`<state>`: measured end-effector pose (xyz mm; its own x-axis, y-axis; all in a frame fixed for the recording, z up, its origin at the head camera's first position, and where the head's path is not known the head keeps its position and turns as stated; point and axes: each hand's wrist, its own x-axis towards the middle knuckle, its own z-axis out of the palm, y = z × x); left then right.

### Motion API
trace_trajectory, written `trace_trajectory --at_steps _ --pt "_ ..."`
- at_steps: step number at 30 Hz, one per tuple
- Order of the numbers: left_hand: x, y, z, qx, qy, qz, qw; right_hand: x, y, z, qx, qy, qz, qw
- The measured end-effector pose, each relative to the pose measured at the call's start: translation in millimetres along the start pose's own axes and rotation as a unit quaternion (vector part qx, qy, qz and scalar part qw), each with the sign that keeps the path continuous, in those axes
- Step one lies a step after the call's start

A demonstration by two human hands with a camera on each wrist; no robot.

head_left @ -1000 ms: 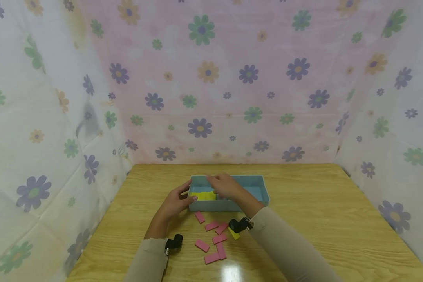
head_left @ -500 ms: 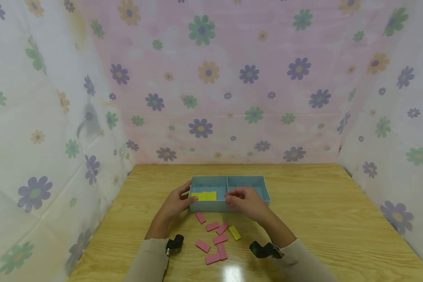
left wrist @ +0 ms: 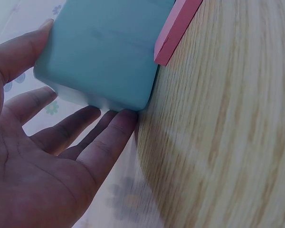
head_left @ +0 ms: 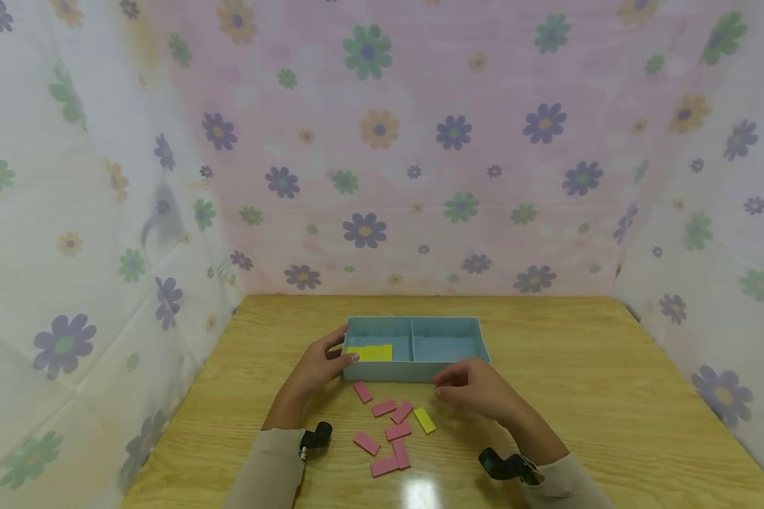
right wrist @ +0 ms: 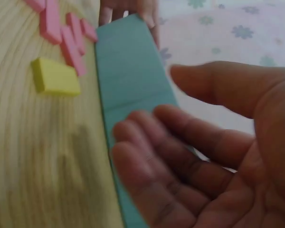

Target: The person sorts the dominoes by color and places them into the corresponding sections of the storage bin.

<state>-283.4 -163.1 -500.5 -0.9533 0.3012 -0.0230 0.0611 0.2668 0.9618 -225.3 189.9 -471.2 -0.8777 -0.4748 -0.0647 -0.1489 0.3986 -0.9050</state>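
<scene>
A light blue box (head_left: 382, 372) with two compartments stands on the table, its long side facing me. My left hand (head_left: 318, 364) holds its left end, thumb over the front rim and fingertips against the end wall (left wrist: 104, 52). Several yellow domino blocks (head_left: 372, 353) lie side by side in the left compartment. My right hand (head_left: 480, 389) is in front of the box's right half, nothing in it, fingers loosely bent and thumb apart (right wrist: 194, 142). One yellow domino block (head_left: 424, 420) lies on the table to the left of that hand, near several pink domino blocks (head_left: 397, 431).
The wooden table (head_left: 579, 396) runs back to a flowered cloth (head_left: 382, 170), which also hangs at both sides. The box's right compartment (head_left: 448, 345) shows a bare floor. Black wrist cameras (head_left: 501, 464) sit at both sleeves.
My right hand has come out from over the left compartment, moving right and toward me past the front rim. My left hand stays on the box. The blocks on the table have not moved.
</scene>
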Motion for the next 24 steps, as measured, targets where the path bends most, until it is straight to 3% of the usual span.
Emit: trace_trajectory --at_steps 9,17,24 --pt "0.5 0.2 0.2 0.003 0.001 -0.002 1.0000 7.2 16 22 -0.030 0.015 0.032 0.9989" --pt "-0.9 1.6 2.1 0.010 0.012 -0.007 0.9998 8.2 8 41 -0.120 0.048 0.034 0.9911" --pt "-1.7 3.1 3.0 0.016 0.011 -0.010 0.9998 8.1 6 53 -0.137 0.059 0.034 0.9882"
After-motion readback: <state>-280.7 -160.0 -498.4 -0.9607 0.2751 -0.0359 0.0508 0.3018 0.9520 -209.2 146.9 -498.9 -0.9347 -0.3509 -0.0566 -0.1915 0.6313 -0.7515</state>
